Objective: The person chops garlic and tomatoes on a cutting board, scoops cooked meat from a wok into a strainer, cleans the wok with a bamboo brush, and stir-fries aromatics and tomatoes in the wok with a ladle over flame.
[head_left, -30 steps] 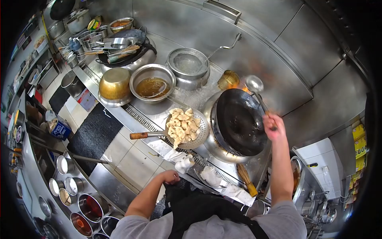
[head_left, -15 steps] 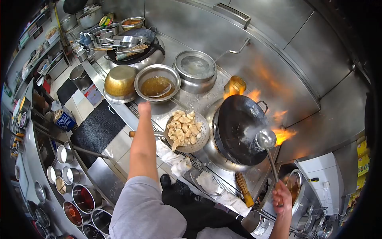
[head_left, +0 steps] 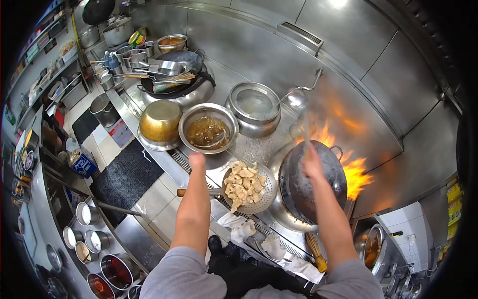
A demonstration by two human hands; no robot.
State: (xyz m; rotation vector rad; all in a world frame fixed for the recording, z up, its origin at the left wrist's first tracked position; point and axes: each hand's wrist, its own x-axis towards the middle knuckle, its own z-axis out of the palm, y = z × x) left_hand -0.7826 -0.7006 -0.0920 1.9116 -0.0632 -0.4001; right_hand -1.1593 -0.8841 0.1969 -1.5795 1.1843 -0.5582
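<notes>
My left hand is at the near rim of the steel bowl of brown liquid; its fingers are hidden. Over the black wok my right hand is closed round the handle of a ladle, whose round head is near the back wall. Orange flames rise behind and right of the wok. Left of the wok, a perforated strainer with a wooden handle holds pale cooked pieces.
An upturned golden bowl sits left of the liquid bowl. Behind is a round pot of cloudy water. A bamboo brush and white cloths lie along the front edge. Several sauce containers stand lower left.
The ladle has swung from the wok's right side to the back, with my right hand now above the wok. The flames have grown. My left hand stays beside the liquid bowl.
</notes>
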